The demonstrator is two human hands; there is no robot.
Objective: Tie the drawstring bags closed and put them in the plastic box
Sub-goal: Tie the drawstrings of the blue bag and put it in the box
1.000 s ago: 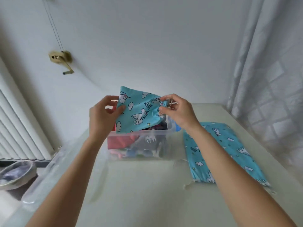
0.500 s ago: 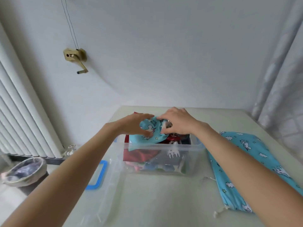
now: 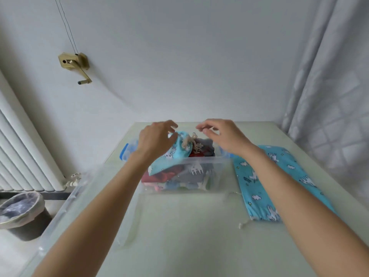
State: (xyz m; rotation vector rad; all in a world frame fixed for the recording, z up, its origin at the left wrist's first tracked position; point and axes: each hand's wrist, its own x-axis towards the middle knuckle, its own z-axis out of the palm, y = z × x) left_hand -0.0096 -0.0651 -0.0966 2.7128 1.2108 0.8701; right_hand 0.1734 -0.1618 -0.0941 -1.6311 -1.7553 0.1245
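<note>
Fingers (image 3: 169,124) of the left hand (image 3: 154,139) and of the right hand (image 3: 224,136) are spread and released, hovering over the clear plastic box (image 3: 217,166) at 12 o'clock on the table (image 3: 179,236). A tied blue drawstring bag (image 3: 177,151) lies on top of the box's contents. Another blue bag (image 3: 259,180) lies flat at 3 o'clock, just beside the box.

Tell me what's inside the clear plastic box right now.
In the plastic box, a blue drawstring bag with its tied cord lies on top, over red, grey and blue fabric items showing through the wall. The left hand covers part of the bag; the bottom layers can't be made out.
</note>
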